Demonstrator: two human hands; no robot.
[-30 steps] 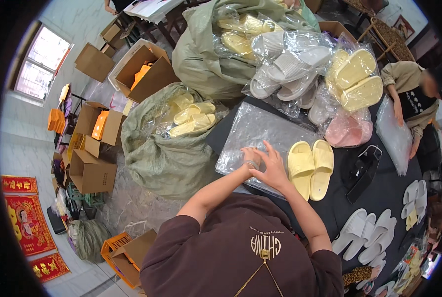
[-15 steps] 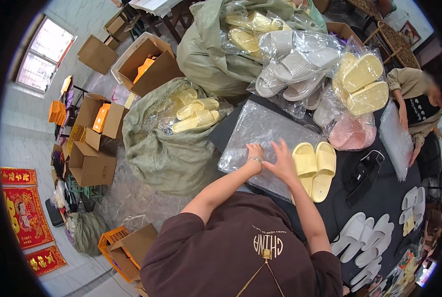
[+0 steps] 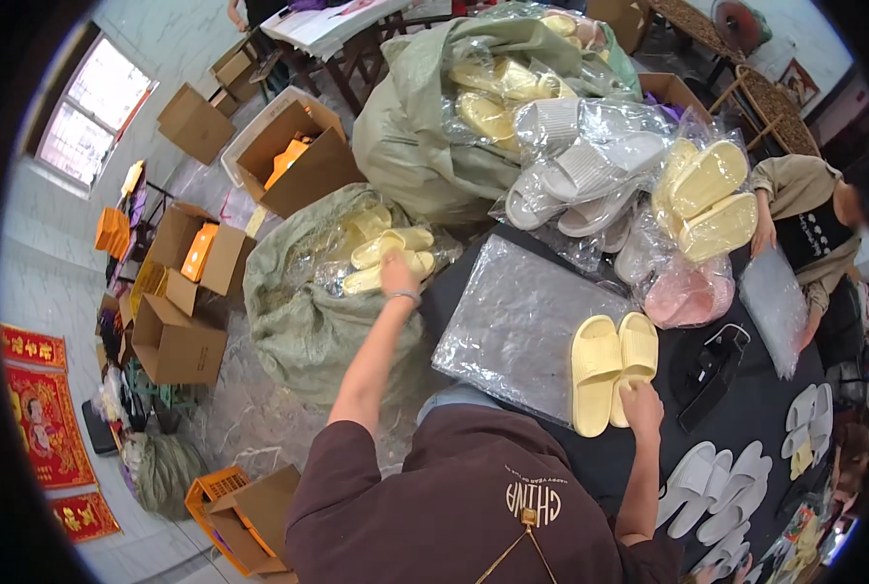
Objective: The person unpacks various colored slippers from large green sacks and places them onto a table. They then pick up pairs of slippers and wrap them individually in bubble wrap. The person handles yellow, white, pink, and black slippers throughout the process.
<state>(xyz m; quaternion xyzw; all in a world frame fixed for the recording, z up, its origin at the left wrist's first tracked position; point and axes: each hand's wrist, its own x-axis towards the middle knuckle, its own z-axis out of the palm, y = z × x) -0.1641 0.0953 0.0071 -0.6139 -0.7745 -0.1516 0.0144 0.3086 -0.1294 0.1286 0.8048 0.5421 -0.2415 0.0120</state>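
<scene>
From where I stand, the nearest thing is the person's right hand, its fingers closed about the heel of one of two loose yellow slippers set side by side at the edge of the dark table. These overlap a flat pile of clear plastic; a sideways tug could, I'd judge, skid the slick top layers along with them. Well apart from it, the left hand is over bagged yellow slippers in a green sack; I can't tell whether it grips. The sack's soft rim could slump if leaned on, spilling them. To the right lies a black device, near enough for a careless elbow. Farther off, bagged grey slippers are heaped loosely, and their slippery wrapping could let the heap slide if knocked. Beyond, a co-worker handles another clear sheet.
</scene>
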